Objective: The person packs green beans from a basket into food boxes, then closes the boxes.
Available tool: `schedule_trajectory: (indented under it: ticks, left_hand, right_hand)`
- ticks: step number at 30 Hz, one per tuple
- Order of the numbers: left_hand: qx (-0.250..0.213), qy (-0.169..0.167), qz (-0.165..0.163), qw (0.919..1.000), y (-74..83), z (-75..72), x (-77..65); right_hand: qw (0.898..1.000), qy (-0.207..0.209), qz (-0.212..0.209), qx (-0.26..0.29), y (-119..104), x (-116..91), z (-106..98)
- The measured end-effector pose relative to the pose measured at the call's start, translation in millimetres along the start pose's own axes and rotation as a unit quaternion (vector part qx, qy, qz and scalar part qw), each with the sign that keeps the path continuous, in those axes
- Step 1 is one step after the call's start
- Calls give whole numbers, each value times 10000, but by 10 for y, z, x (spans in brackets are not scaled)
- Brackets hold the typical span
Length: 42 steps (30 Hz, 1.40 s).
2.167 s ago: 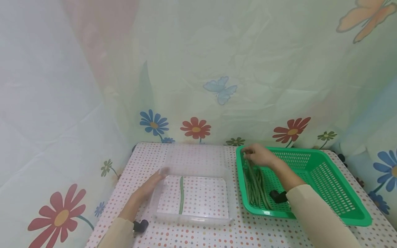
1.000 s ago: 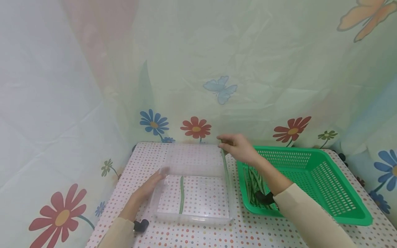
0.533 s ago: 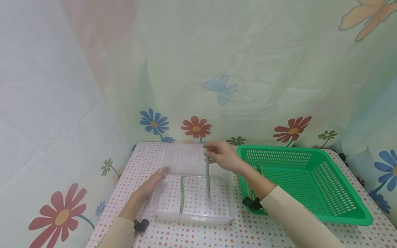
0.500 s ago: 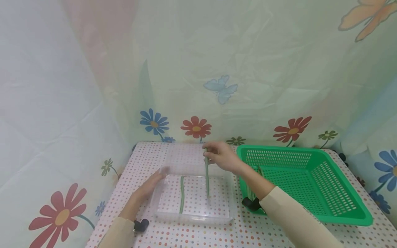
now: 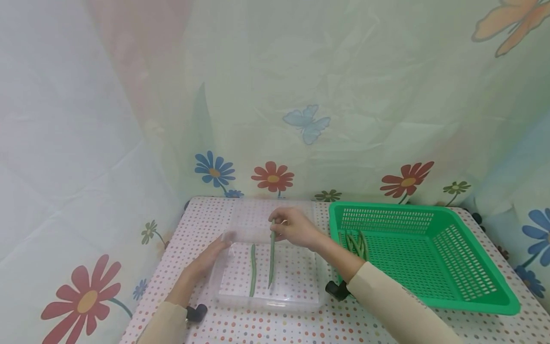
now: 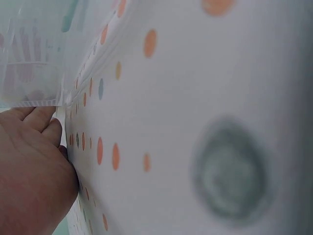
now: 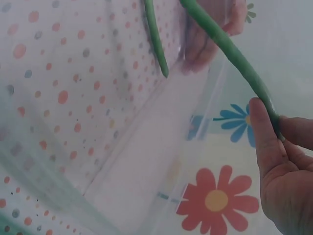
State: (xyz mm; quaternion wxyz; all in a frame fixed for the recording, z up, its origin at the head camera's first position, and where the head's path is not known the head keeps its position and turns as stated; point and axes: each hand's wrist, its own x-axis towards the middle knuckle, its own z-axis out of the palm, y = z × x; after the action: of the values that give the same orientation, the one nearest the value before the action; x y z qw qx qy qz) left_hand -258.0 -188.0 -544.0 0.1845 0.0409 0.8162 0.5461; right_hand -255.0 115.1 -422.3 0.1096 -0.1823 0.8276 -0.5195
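In the head view my right hand (image 5: 296, 231) pinches one end of a green bean (image 5: 272, 258), which hangs down over a clear plastic container (image 5: 266, 303). The right wrist view shows the bean (image 7: 230, 51) between thumb and fingers, its far end running out of frame. A second green bean (image 5: 253, 270) lies lengthwise on the container's floor, left of the held one. My left hand (image 5: 208, 258) rests at the container's left side with its fingers extended. From the left wrist, the fingertips of this hand (image 6: 34, 166) reach the clear wall and are partly hidden there.
Right of the container stands a green slotted basket (image 5: 509, 296) with several green beans (image 5: 358, 244) at its left end, partly behind my right forearm. The container's clear lid (image 5: 258, 212) lies open toward the back. A flowered curtain (image 5: 356, 157) hangs behind the dotted tablecloth.
My right hand has lifted a green bean out of the basket and carried it left over the container, close to the bean lying there. My left hand has stayed in place.
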Motion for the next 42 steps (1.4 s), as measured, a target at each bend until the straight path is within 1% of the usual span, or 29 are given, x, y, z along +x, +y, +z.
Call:
schedule_trajectory:
  ticks: [3, 8, 12, 19, 28, 33, 37, 39, 42]
  left_hand:
    - [30, 6, 35, 10000, 8, -2, -3]
    - [51, 32, -35, 10000, 12, 2, -9]
    - [54, 49, -81, 9999, 9, 6, -12]
    - [-14, 59, -69, 10000, 22, 4, -22]
    - [-86, 90, -192, 9997, 25, 10, -41]
    - [-159, 32, -138, 9998, 35, 9, -40]
    - [-133, 1, -94, 9999, 38, 6, -33]
    - [-99, 0, -101, 9999, 36, 5, -31]
    - [-85, 6, -110, 9999, 25, 1, -29]
  right_hand:
    - [9999, -41, 32, 98, -11, 8, 65]
    - [9996, -183, 45, 191, -9, 13, 164]
    - [9996, -270, 50, 112, 3, 10, 217]
    - [9995, -315, 50, 42, 38, 27, 278]
    - [9989, -460, 23, -80, 76, 41, 367]
    - [9978, -591, 83, -281, 65, 41, 392]
    - [9966, -679, 118, -461, 63, 42, 403]
    - [9956, -728, 86, -578, 58, 41, 408]
    - [9927, -807, 22, -892, 50, 37, 422]
